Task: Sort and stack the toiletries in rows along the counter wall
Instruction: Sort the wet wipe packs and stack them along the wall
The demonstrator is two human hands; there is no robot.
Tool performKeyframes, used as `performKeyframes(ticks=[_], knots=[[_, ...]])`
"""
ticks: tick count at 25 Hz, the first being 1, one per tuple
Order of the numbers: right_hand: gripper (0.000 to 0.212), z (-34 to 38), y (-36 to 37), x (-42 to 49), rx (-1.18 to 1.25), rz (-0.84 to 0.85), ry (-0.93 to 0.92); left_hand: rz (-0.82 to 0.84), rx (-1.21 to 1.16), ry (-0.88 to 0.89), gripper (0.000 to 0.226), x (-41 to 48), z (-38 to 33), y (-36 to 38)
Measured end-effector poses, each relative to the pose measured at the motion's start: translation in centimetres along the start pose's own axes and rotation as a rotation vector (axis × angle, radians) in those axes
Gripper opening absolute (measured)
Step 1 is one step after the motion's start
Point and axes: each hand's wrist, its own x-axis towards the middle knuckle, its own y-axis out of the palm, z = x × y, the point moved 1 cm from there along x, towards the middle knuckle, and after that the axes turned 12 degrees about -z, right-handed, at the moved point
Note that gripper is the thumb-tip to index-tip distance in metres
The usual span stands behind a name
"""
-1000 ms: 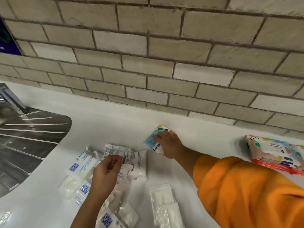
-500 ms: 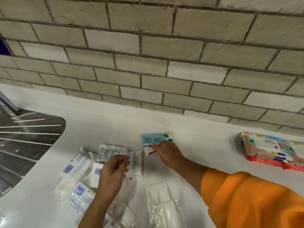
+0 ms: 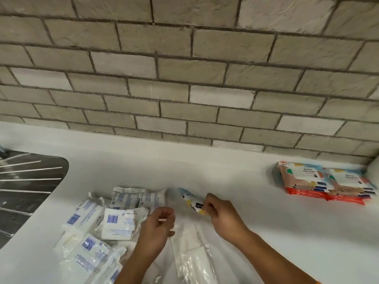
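Right hand point(image 3: 223, 218) pinching patterned packet point(image 3: 189, 198), left hand point(image 3: 158, 226) loosely curled nearby

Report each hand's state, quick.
Left hand: fingers curled; whether it holds anything cannot be told.
Right hand: pinches the small colourful wipes pack.

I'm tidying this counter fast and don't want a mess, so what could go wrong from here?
The right hand pinches the small blue-and-yellow patterned packet by one end only, so it may slip if carried to the stack of colourful wipe packs by the wall. The loose heap of white barcode-labelled packets lies near the steel drainboard; a careless sweep could push some onto it.
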Motion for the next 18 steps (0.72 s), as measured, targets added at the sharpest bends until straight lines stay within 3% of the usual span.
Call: performKeyframes(ticks=[4,8,10,14,18], knots=[[0.033,-0.6,-3.1,-5.1,0.730,-0.080,0.472,0.208,-0.029,-0.087,0.033,-1.9,-0.6,3.2],[0.018,-1.6,-5.3,-7.7,1.219,-0.141,0.756,0.350,-0.116,-0.089,0.018,-4.0,-1.8,7.5],[0.009,-2.5,-6.8,-8.6,1.260,-0.172,0.774,0.344,-0.139,-0.081,0.018,-4.7,-2.3,9.6],[0.042,-4.2,-10.6,-9.5,1.149,-0.157,0.732,0.341,-0.136,-0.046,0.021,-6.1,-4.0,13.4],[0.037,-6.4,-14.8,-9.7,1.032,-0.174,0.666,0.441,-0.096,-0.012,0.020,-7.9,-6.6,17.5]])
